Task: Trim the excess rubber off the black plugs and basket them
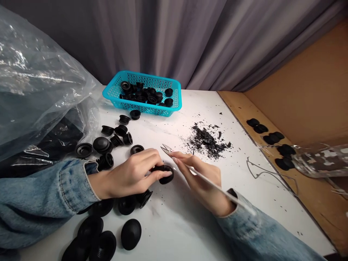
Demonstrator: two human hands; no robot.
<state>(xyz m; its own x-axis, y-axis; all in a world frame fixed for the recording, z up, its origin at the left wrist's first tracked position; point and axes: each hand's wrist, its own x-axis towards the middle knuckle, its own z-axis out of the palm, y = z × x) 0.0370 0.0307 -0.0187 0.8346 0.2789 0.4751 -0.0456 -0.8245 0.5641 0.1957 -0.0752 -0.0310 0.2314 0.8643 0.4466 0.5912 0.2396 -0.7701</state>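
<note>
Two hands: left hand (137,171) and right hand (202,176), both in denim sleeves (40,201), close together over the white counter (185,228).
Left grip: fingers curled, thumb pressed on the rim of a round black cap (166,177), which sits at the fingertips, on the side toward the other hand.
Right grip: fingers drawn in around tweezers (166,148), pinched near the front.
Tweezer tips: slightly spread, pointing left and far, near the held cap but apart from it.
Near left: larger black caps (102,246), several overlapping, one domed cap (131,234) just right of them.
Far left: ribbed plugs (116,140) scattered beyond the left wrist.
Scraps: a loose pile of black shavings (209,141) beyond the right hand.
Basket: blue, perforated basket (152,76) on the far side, holding more black plugs (151,99).
Bag: clear plastic bag (49,79) filling the left side.
Right edge: wooden board (231,103) bearing dark round pieces (261,128); a thin wire frame (255,177) lies before it.
Backdrop: grey curtain (168,43) behind the basket.
</note>
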